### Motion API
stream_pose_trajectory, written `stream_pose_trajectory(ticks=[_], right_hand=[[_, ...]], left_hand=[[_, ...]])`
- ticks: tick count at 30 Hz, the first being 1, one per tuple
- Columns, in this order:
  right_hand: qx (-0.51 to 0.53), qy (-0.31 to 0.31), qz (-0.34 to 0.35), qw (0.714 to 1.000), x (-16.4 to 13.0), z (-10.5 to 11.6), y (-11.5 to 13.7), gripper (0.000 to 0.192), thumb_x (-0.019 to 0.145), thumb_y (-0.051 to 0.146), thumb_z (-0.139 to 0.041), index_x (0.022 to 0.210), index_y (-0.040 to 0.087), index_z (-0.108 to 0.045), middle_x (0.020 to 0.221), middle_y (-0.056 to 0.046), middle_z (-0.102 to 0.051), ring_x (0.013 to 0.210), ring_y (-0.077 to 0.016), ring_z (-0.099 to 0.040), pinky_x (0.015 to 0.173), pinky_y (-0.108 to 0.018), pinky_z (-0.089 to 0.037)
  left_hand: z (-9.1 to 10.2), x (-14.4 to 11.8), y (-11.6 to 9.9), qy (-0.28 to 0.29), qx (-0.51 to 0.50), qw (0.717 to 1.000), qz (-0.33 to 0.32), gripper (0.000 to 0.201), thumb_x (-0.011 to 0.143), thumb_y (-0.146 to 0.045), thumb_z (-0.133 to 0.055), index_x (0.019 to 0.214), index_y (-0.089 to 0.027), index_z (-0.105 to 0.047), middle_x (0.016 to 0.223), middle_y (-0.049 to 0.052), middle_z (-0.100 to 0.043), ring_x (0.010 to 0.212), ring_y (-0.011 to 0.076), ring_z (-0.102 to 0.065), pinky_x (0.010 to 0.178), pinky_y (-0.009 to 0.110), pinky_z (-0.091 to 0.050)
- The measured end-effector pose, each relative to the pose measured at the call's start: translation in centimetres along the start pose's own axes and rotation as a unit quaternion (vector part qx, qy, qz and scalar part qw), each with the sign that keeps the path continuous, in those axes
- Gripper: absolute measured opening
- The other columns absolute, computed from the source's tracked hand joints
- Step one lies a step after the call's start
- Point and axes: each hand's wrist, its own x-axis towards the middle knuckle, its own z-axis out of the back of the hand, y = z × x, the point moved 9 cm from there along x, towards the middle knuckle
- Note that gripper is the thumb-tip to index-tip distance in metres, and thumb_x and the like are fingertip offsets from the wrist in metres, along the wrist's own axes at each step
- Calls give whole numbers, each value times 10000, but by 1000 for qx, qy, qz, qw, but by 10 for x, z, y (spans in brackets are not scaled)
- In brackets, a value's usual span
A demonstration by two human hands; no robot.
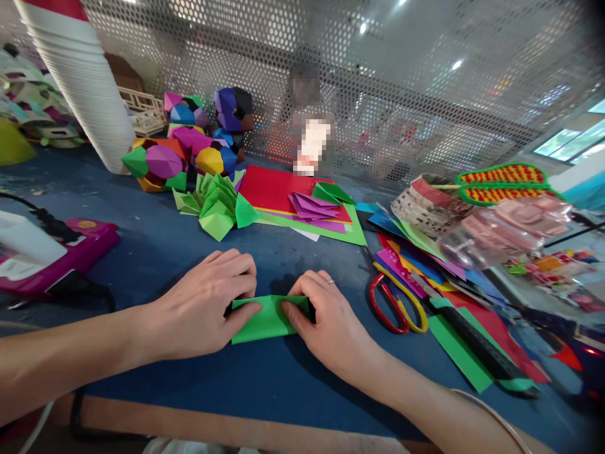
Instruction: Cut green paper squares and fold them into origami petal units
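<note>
Left hand: the left hand [208,309] lies palm down, fingers curled onto the left end of a small folded sheet of green paper [267,317], pressing it flat.
Right hand: the right hand [326,321] presses the paper's right end with bent fingers, thumb on top.
Green paper: flat on the blue counter [189,239], between both hands, near the front edge.
Scissors: red and yellow handled scissors [397,302] lie just right of the right hand.
Behind: a fan of folded light-green paper pieces [217,205], a stack of red, purple and green sheets [302,202].
Left: a pink glue gun [61,252].
</note>
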Motion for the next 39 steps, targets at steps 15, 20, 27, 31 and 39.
stream_pose_trajectory(ticks=[15, 20, 27, 31, 39], right_hand=[[-8, -1, 11, 1000, 1, -1, 0, 214, 940, 90, -594, 802, 211, -485, 836, -7, -578, 806, -197, -527, 864, -387, -405], [-9, 0, -4, 1000, 1, -1, -2, 172, 956, 127, -572, 820, 211, -507, 873, -29, -605, 839, -214, -538, 877, -414, -422], [40, 31, -65, 997, -3, 3, 2, 442, 833, 188, -726, 1242, 207, -560, 1200, -95, -626, 1103, -291, -554, 1000, -508, -441], [19, 35, -53, 998, -9, 1, 5, 432, 863, 178, -672, 1275, 205, -544, 1301, -116, -588, 1188, -307, -529, 1067, -554, -410], [-1, 7, -48, 999, -15, -1, 4, 574, 852, 193, -684, 1378, 210, -453, 1338, -121, -564, 1222, -308, -519, 1073, -562, -416]], left_hand=[[4, -17, -57, 84, -35, 960, -263, 418, 1006, -60, -319, 1239, -155, -652, 1082, 101, -755, 940, 232, -694, 866, 336, -586], [1, -15, -59, 92, -30, 961, -260, 432, 1048, -91, -273, 1169, -127, -686, 1049, 108, -752, 902, 237, -682, 849, 365, -586], [4, -13, -57, 80, -48, 966, -240, 423, 965, -37, -389, 1213, -229, -673, 985, 66, -756, 874, 226, -685, 867, 339, -593], [5, -13, -57, 69, -50, 968, -236, 398, 961, -46, -426, 1202, -240, -677, 979, 59, -754, 862, 223, -685, 867, 332, -590], [-1, -20, -54, 48, -6, 973, -228, 337, 995, -66, -427, 1160, -213, -682, 1021, 69, -737, 947, 219, -683, 914, 337, -580]])
